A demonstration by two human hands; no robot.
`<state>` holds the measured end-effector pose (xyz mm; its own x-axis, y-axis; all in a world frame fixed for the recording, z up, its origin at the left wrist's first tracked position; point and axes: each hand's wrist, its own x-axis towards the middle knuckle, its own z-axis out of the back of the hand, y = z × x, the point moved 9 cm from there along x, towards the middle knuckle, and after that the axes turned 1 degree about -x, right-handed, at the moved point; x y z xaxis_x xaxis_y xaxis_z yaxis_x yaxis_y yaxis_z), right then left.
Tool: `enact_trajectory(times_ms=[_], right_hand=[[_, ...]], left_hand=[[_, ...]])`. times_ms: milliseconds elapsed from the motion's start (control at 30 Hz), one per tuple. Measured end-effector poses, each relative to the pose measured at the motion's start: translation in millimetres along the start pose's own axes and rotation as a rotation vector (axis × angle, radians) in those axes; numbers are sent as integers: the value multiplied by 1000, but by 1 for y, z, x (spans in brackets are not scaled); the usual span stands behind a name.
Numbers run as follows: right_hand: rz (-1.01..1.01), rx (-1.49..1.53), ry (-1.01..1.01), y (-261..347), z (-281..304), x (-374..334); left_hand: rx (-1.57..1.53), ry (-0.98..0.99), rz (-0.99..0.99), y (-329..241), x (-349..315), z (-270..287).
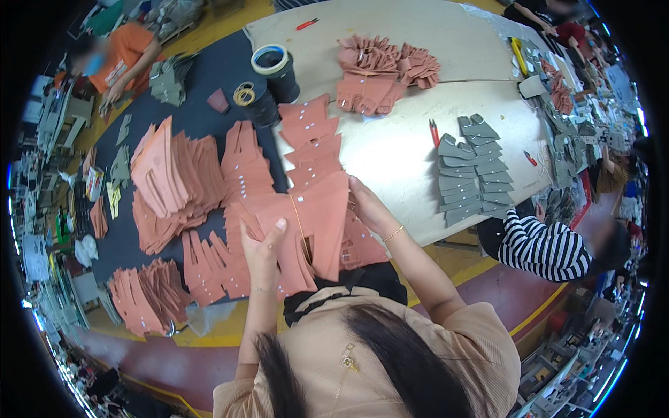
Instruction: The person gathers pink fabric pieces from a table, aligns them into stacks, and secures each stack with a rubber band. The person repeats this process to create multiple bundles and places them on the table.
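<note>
Between my two hands is a bundle of salmon-pink cut fabric pieces, with a thin orange band crossing its top. My left hand grips the bundle's left side, thumb on top. At its right edge my right hand is closed on it, most fingers hidden beneath. Overlapping rows of pink pieces with small white stickers run away from the bundle. More stickered pink pieces lie just left of them. A tall fanned stack of pink pieces stands farther left.
Grey-green pieces lie in rows at right, beside red-handled snips. Banded pink bundles sit at the far side, near dark cylindrical containers with rings of tape. A person in orange works at far left; another in stripes at right.
</note>
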<state>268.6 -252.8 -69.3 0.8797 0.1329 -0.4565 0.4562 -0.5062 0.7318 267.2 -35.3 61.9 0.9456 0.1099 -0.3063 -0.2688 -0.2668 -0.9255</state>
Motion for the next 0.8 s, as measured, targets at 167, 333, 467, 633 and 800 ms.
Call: enact_trajectory(times_ms=[167, 333, 467, 633, 800], right_hand=[[48, -208, -317, 46, 101, 50], [128, -355, -389, 113, 165, 104], [325, -509, -464, 186, 199, 143], [566, -639, -661, 263, 243, 172], [756, -1206, -1230, 316, 259, 170]], left_hand=[[-140, 85, 292, 46, 3, -49], [-113, 227, 345, 74, 37, -111], [-212, 306, 366, 104, 85, -163], [-323, 380, 367, 178, 179, -207], [-71, 166, 348, 250, 235, -191]])
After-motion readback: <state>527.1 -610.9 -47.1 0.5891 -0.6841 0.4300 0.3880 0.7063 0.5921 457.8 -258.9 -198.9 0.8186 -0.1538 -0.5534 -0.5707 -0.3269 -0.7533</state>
